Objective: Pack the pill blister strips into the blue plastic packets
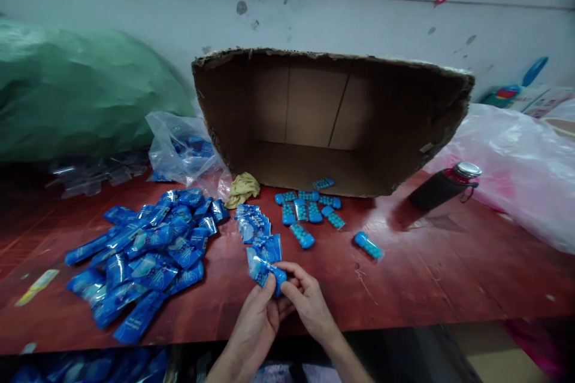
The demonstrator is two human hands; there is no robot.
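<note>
From where I'm standing, the packet point(264, 268) is up in both hands over the red table point(413, 287). Left hand point(257, 311) is clamped on it, thumb pressed on top; right hand point(309, 298) pinches the blue lump point(279, 278) at its right end between thumb and forefinger. Other fingers are mostly tucked under, can't tell what they're doing. Looks light to me, film thin and shiny, so probably slippery and crinkly. Lump seems stiffer, so I'd grab it there tbh.
</note>
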